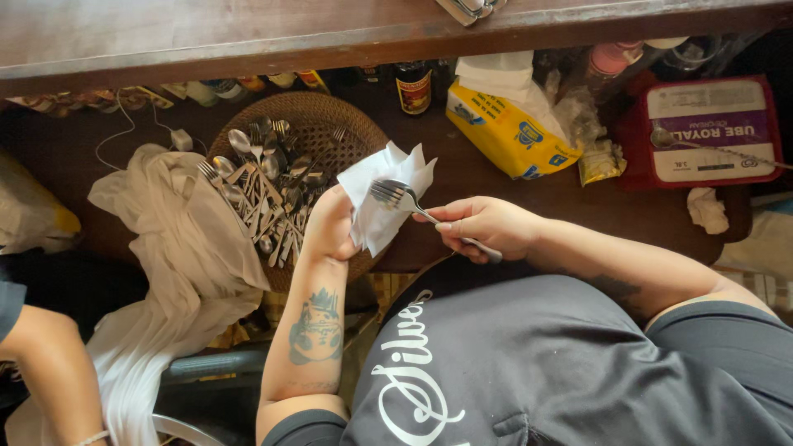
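I see right hand [487, 227] pinching a fork [396, 195] by its handle. Left hand [332, 225] clutches a white napkin [384, 194] around the tines. Wicker basket [330, 124] of cutlery [268, 194] just left of napkin

Fork [396, 195]: shiny metal, near the centre of the frame, lying almost level, tines pointing left, handle running down to the right and ending at lower centre. Tines resting against the napkin, handle pinched in the right hand [487, 229].

Napkin [384, 198]: white paper, crumpled, edges jutting up in points, just left of centre. Held bunched in the left hand [330, 225], spread behind and under the fork's head.

Left hand raised at centre left, fingers curled around the napkin's lower edge. Right hand at centre right, fingers closed over the fork's handle, thumb on top.
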